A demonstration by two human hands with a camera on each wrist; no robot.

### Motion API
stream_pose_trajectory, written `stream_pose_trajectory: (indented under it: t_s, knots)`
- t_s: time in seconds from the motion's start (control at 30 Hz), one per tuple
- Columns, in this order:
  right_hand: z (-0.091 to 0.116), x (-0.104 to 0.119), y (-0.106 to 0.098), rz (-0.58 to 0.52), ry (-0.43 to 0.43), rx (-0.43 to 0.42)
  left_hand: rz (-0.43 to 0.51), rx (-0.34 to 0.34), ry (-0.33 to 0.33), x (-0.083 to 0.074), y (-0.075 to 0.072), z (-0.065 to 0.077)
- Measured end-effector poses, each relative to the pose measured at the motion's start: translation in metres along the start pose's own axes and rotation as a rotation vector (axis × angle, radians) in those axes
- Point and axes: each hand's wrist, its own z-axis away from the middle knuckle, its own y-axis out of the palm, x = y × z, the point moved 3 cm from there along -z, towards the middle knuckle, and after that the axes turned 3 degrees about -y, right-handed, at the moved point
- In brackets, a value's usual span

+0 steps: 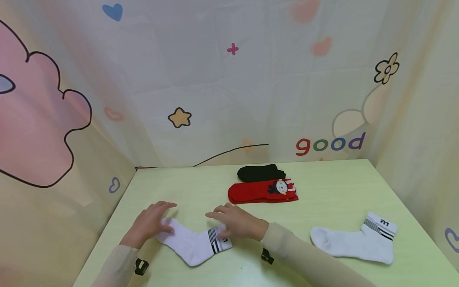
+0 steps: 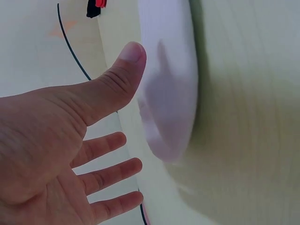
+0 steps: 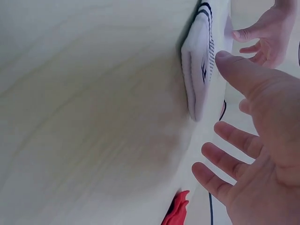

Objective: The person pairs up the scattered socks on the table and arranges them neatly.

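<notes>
- One white sock (image 1: pixel 191 245) lay flat on the near part of the desk (image 1: pixel 154 185), left of the middle, its toe to the left, its heel toward the near edge and its striped cuff (image 1: pixel 214 242) to the right.
- The left hand (image 1: pixel 150 223) hovered at the toe, fingers extended and thumb apart from them, gripping nothing; a shadow of the thumb fell on the fabric.
- The right hand (image 1: pixel 237 223) hung over the cuff end with its fingers spread, holding nothing; whether the thumb brushed the cuff could not be told.
- Another white sock (image 1: pixel 353 244), also with a striped cuff, lay well apart on the right, near side of the desk.
- At the far side, a little right of the middle, lay a red sock (image 1: pixel 251 192) with a cartoon face by its cuff, and just beyond it a black sock (image 1: pixel 257 173).
- Judging by the poses, the step in hand was placing both hands about the two ends of the white sock, with no grip taken.
- The next move seemed to call for lowering the fingertips and pinching toe and cuff together, evenly enough that the soft fabric would not bunch or twist.
</notes>
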Motion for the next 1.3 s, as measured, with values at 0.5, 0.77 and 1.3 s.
stream_pose_trajectory:
  t_s: [0.5,0.77,1.3]
  knots:
    - [0.001,0.011,0.005,0.043,-0.018,0.029,0.033,-0.007,-0.028,0.010,0.012,0.011]
    - [-0.001,0.014,0.010,0.071,-0.056,0.038,0.067,-0.030,-0.014,0.006,0.014,0.013]
    - [0.001,0.019,0.010,0.091,-0.090,0.018,0.079,-0.003,-0.037,0.000,0.015,0.013]
